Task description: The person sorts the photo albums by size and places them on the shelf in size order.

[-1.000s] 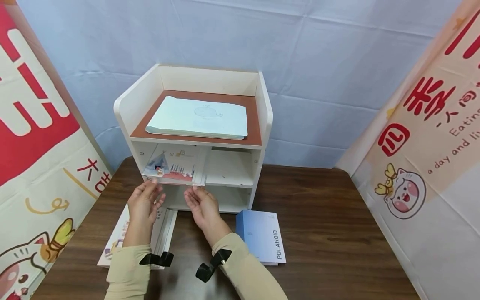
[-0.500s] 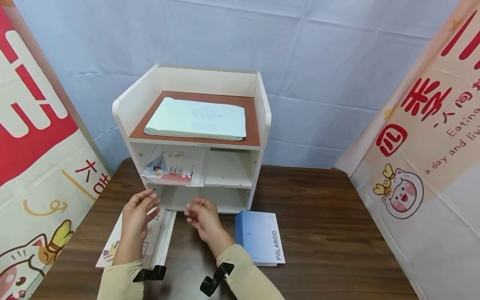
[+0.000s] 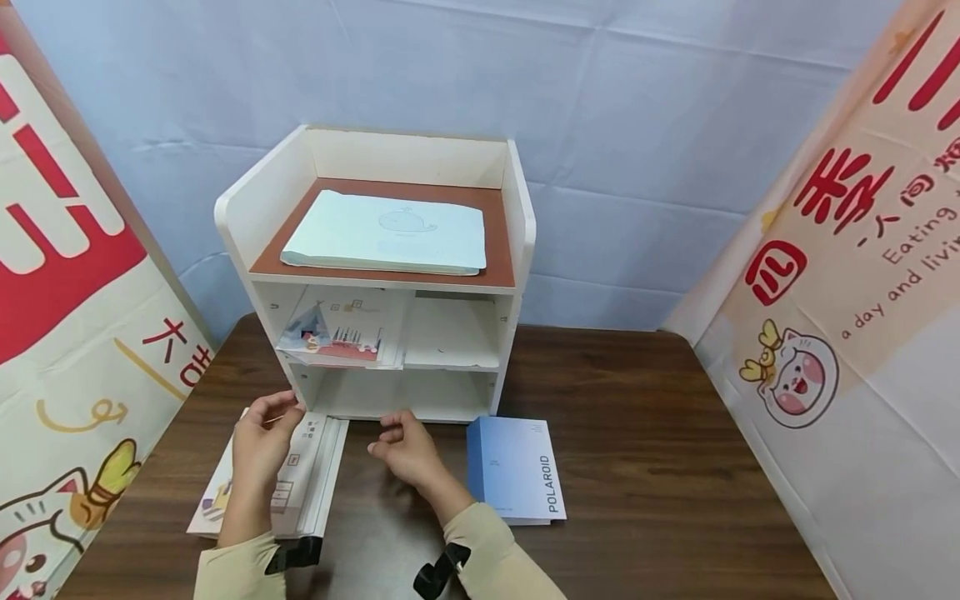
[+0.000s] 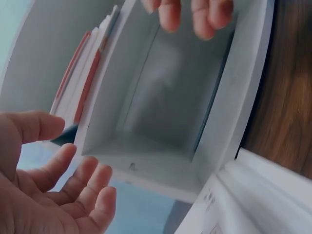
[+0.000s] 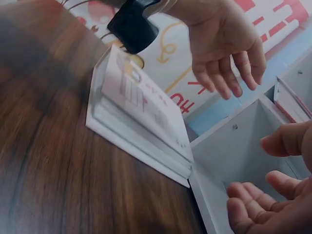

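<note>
My left hand (image 3: 262, 450) hovers with loosely bent fingers over a white-covered book (image 3: 292, 492) lying left on the table, holding nothing. In the left wrist view this left hand (image 4: 58, 190) has thumb and fingers apart, beside the shelf. My right hand (image 3: 411, 454), likewise holding nothing, floats before the bottom compartment of a white desk shelf (image 3: 517, 225). The right wrist view has its fingers (image 5: 253, 202) spread near that compartment. On the middle shelf sits a book with a tent picture (image 3: 337, 329), its front edge slightly over the shelf's edge.
A pad with a whale drawing (image 3: 390, 233) lies on the brown top tier. At the right of the shelf's front stands a blue POLAROID box-like book (image 3: 513, 471) on the dark wooden table (image 3: 637, 433). Printed cloth banners (image 3: 810, 333) flank both sides; a pale blue cloth (image 3: 600, 167) hangs behind.
Both hands have drawn down and back from the tent-picture book, which stays on the middle shelf. My left hand has also shifted left. The head view has turned slightly.
</note>
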Action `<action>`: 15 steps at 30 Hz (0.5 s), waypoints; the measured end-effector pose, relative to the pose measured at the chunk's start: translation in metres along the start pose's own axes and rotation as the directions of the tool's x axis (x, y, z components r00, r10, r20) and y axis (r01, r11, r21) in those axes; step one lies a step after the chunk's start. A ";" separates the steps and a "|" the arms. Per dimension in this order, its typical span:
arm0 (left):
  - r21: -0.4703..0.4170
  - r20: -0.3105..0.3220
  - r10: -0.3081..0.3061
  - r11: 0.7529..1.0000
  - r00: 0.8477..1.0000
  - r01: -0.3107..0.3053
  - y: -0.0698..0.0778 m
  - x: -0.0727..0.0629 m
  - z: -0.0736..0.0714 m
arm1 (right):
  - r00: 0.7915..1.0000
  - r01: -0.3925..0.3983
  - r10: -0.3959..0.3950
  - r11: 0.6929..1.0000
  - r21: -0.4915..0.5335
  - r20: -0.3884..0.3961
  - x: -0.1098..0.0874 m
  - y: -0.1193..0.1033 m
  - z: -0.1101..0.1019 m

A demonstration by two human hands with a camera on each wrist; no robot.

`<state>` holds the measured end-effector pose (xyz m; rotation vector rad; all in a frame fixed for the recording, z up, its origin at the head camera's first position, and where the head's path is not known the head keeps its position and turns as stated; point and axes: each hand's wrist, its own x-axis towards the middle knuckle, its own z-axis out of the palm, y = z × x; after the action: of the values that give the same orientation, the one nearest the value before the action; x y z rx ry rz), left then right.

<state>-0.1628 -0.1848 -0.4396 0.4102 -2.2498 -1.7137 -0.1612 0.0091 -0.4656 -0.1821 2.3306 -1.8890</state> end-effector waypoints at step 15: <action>0.378 0.175 0.148 0.903 0.973 -0.205 -0.014 -0.007 -0.016 | 0.992 0.074 -0.039 0.947 -0.312 0.117 -0.018 0.013 0.007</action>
<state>-0.1497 -0.1995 -0.4495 0.1579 -2.6505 -1.2302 -0.1423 0.0086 -0.4790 -0.3785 2.5612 -1.4717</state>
